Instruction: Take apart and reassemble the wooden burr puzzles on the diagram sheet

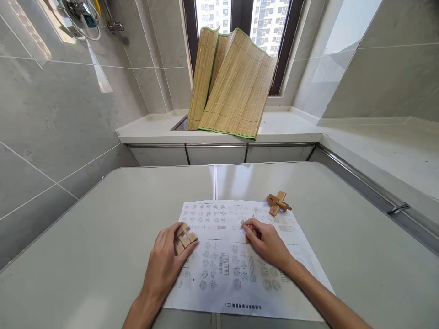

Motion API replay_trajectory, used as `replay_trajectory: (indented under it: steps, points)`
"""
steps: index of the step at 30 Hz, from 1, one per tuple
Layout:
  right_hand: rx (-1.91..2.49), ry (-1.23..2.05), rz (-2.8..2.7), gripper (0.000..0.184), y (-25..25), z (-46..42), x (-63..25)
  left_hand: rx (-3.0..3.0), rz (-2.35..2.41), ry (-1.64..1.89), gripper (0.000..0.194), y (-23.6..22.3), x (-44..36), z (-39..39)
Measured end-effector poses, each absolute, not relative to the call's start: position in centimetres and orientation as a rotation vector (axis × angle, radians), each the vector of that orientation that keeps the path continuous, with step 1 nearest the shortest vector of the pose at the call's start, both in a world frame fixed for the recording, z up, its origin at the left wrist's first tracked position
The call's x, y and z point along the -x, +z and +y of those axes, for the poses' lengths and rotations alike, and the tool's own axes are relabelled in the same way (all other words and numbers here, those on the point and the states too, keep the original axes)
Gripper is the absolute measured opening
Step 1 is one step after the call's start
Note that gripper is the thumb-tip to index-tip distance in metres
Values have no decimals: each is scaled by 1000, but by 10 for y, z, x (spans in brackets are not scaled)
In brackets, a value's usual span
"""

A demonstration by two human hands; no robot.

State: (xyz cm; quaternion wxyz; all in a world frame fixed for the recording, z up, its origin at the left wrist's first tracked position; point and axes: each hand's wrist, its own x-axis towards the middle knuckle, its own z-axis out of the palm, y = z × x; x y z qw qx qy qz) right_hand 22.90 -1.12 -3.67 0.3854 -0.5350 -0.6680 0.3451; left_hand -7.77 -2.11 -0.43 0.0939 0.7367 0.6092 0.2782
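Observation:
A large printed sheet (222, 292) with rows of small puzzle diagrams lies flat on the table. At its left side my left hand (166, 256) is closed around several notched wooden puzzle pieces (185, 237), thumb on one side and fingers on the other. My right hand (262, 237) rests on the upper middle of the sheet, its fingers curled and index fingertip near a diagram. Whether anything is between those fingers I cannot tell. Beyond it, at the sheet's upper right edge, sits a cross-shaped assembly of wooden puzzle pieces (278, 203).
The pale table (85, 237) has a seam down its middle. Behind it, a folded bamboo mat (236, 87) leans on the white ledge (151, 130) before a window. Tiled walls rise on both sides, and a metal rail (363, 178) runs along the right.

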Motion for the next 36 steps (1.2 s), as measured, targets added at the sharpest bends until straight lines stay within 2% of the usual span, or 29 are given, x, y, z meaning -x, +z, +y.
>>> replay_trajectory:
  steps: [8, 13, 18, 20, 22, 26, 31, 36]
  points:
    - [1364, 920, -1600, 30, -37, -9, -232, -2369, 1193, 765, 67, -7, -10, 10]
    - [1363, 880, -1618, 29, -37, -9, -231, -2424, 1037, 667, 66, -19, -25, 23]
    - [1400, 730, -1780, 21, -41, -12, -231, -2425, 1071, 722, 90, -25, -13, 27]
    - [1407, 606, -1912, 15, -42, -14, -232, -2440, 1122, 706, 82, -23, -6, 28]
    - [1378, 471, -2057, 18, -44, -14, -234, -2437, 1172, 665, 71, -21, 1, 29]
    - [1293, 353, -2187, 22, -47, -15, -237, -2353, 1167, 656, 70, -17, 10, 30]
    - [1335, 562, -1909, 23, -44, -15, -238, -2017, 1095, 799, 73, -10, 7, 28]
    - [1363, 842, -1520, 31, -34, -14, -239, -1751, 1085, 799, 75, -5, 0, 25]
